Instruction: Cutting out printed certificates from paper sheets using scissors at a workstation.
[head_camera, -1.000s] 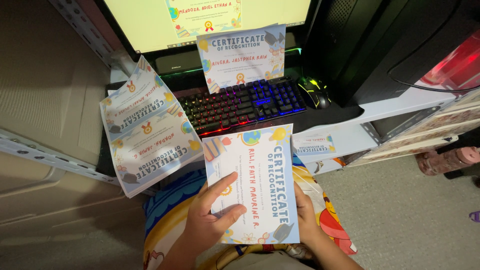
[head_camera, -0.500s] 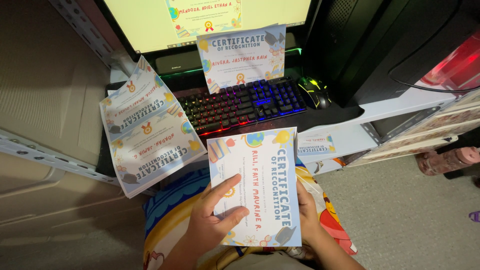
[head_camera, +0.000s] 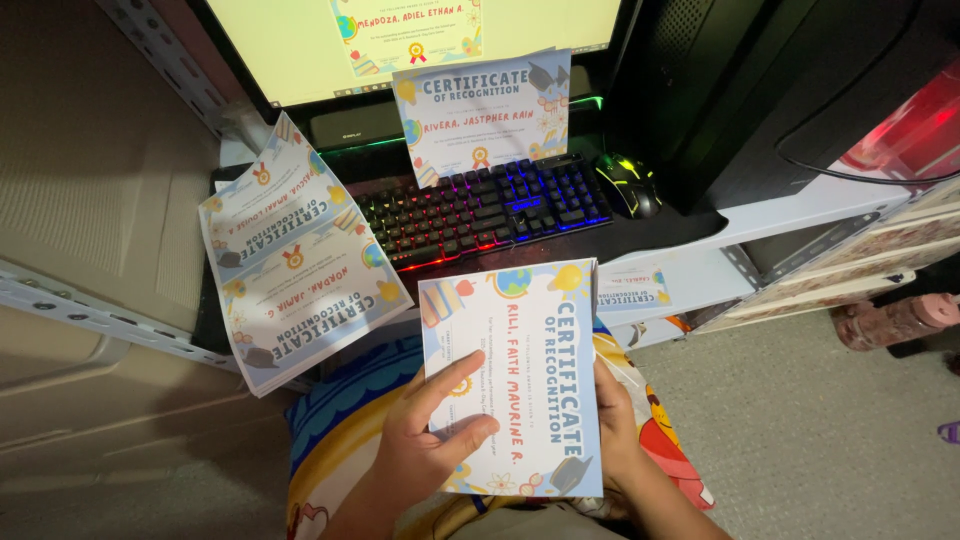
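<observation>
Near, over lap: left hand (head_camera: 425, 440) fingers spread flat across face of printed certificate (head_camera: 515, 375), thumb pinching sheet; right hand (head_camera: 615, 425) grips right edge, fingers mostly hidden behind. Sheet turned sideways, likely steadied for reading. White paper, blue border, cartoon school motifs, gold seal. Farther left: fanned certificate stack (head_camera: 295, 275) on desk edge. Far: backlit keyboard (head_camera: 490, 205), one certificate propped against monitor (head_camera: 485, 110).

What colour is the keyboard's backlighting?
Rainbow on the keyboard: red, green, then blue; head view.
</observation>
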